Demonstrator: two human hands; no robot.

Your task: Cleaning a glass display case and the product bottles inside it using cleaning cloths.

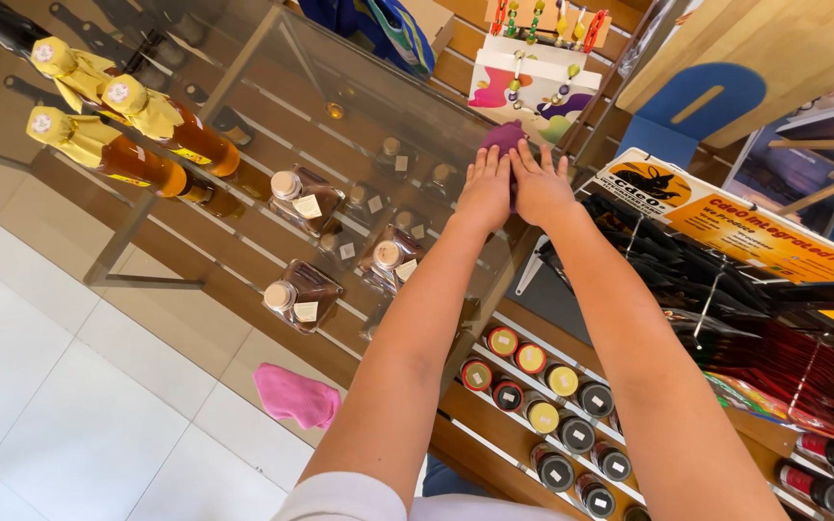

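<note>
Pressing down side by side, the left hand (486, 185) and the right hand (541, 183) are laid flat, fingers spread, on a purple cloth (504, 136) that is pinned against the far part of a glass shelf (340, 68). The cloth is not clenched; it is held under the open palms, and only its upper end is seen beyond the fingertips.

On the same glass, to the left, three amber bottles (161, 121) are laid close together, their necks wrapped in yellow foil with small round white tags at the caps. Nearer the hands, squat clear bottles (303, 198) with pale caps and small square white labels are set in loose rows. A pink cloth (293, 394) is seen lying on the white tiled floor (69, 405) below.

Under the right arm, on a wooden shelf (475, 415), small round jars (531, 359) are lined up in rows, their lids red, yellow and black, each marked with a tiny white sticker. Beyond the hands, a white paper bag (533, 87) printed with coloured blobs is stood upright, beads hung above it. To the right, a slanted rectangular sign (716, 222) in white and orange is mounted above rows of dark and red packets (726, 318).
</note>
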